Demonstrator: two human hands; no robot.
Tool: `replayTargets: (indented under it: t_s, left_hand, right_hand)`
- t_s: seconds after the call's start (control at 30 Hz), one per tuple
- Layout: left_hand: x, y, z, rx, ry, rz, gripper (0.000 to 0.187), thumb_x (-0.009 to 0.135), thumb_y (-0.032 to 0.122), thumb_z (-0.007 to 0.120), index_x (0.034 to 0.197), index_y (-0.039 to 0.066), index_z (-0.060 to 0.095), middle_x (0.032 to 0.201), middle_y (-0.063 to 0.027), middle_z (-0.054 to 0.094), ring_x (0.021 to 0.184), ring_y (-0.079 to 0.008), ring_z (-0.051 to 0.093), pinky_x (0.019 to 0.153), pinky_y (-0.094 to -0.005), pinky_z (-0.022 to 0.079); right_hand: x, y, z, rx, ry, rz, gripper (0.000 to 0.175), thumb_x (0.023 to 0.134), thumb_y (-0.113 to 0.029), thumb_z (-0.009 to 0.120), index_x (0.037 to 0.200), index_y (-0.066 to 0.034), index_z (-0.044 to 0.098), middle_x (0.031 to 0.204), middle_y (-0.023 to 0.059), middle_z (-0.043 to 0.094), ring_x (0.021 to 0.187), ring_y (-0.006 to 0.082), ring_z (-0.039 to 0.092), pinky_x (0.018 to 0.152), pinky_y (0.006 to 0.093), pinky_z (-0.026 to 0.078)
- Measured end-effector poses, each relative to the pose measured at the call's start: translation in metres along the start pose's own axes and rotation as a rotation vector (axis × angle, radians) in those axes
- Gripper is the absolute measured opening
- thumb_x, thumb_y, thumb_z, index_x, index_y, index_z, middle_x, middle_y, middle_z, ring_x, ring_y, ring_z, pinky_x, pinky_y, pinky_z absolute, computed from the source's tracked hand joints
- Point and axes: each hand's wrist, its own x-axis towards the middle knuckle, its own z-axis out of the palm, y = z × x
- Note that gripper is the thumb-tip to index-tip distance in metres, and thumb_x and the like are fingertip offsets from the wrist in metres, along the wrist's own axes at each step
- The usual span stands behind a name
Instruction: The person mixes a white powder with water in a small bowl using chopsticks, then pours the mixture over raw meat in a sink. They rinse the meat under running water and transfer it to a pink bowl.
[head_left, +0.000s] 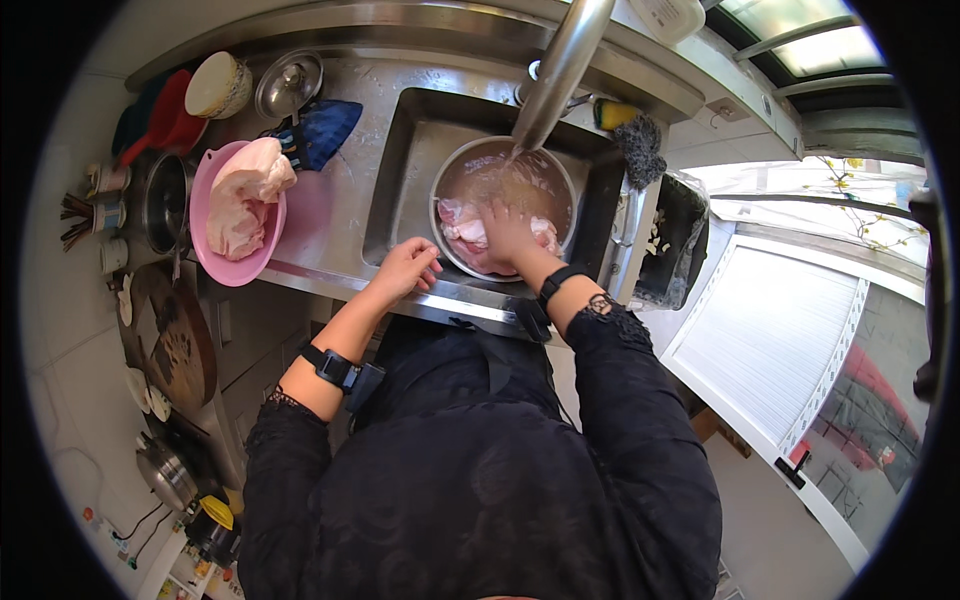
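Observation:
Under a running metal faucet (559, 82), a round metal basin (571, 180) of cloudy water stands in the stainless steel sink (409, 172). Raw meat (465, 229) lies partly under the water at the basin's near side. My right hand (506, 229) rests on this meat with its fingers pointing to the faucet; whether it grips any cannot be told. My left hand (412, 266) is over the sink's front left edge, fingers loosely curled, holding nothing. On the counter to the left, a pink plastic bowl (202, 225) holds another large piece of raw meat (240, 202).
Behind the pink bowl are a patterned bowl (217, 86), a metal ladle or strainer (289, 84) and a blue cloth (330, 131). A sponge (616, 115) and steel wool (639, 150) sit right of the faucet. A black bin (679, 247) stands right; a round wooden board (180, 337) lies left.

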Motion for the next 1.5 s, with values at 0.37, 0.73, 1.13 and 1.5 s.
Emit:
replayTargets:
  t_s: [0.37, 0.73, 1.13, 1.5]
  left_hand:
    - [0.09, -0.025, 0.018, -0.289, 0.15, -0.22, 0.026, 0.093, 0.025, 0.052, 0.106, 0.002, 0.051, 0.096, -0.0128, 0.06, 0.072, -0.0178, 0.06, 0.068, -0.0274, 0.053]
    - [0.178, -0.062, 0.037, -0.695, -0.073, -0.23, 0.061, 0.086, 0.032, 0.064, 0.132, 0.004, 0.034, 0.132, -0.0158, 0.045, 0.121, -0.0316, 0.046, 0.092, -0.0497, 0.042]
    - [0.163, -0.028, 0.061, -0.518, 0.123, -0.089, 0.04, 0.099, 0.035, 0.038, 0.116, 0.003, 0.057, 0.108, -0.0097, 0.059, 0.101, -0.0186, 0.052, 0.09, -0.0324, 0.041]
    - [0.175, -0.035, 0.055, -0.28, 0.029, -0.452, 0.033, 0.097, 0.033, 0.041, 0.122, 0.012, 0.047, 0.119, -0.0069, 0.056, 0.101, -0.0245, 0.056, 0.087, -0.0428, 0.043]
  right_hand:
    - [0.093, 0.081, 0.032, 0.702, -0.021, 0.128, 0.054, 0.064, -0.045, 0.077, 0.096, -0.0022, 0.068, 0.096, 0.0208, 0.066, 0.092, 0.0317, 0.064, 0.081, 0.0393, 0.049]
    - [0.075, 0.104, 0.07, 1.04, 0.18, 0.313, 0.043, 0.077, -0.03, 0.065, 0.108, -0.0002, 0.062, 0.104, 0.0244, 0.062, 0.097, 0.0357, 0.061, 0.084, 0.0404, 0.048]
    - [0.037, 0.02, 0.024, 0.432, 0.298, 0.484, 0.096, 0.072, -0.042, 0.067, 0.143, -0.004, 0.015, 0.143, 0.0276, 0.024, 0.131, 0.042, 0.027, 0.107, 0.0455, 0.026]
    - [0.061, 0.061, 0.075, 1.2, 0.308, 0.548, 0.066, 0.076, -0.039, 0.07, 0.121, 0.0043, 0.048, 0.11, 0.0165, 0.06, 0.097, 0.0255, 0.059, 0.084, 0.034, 0.047]
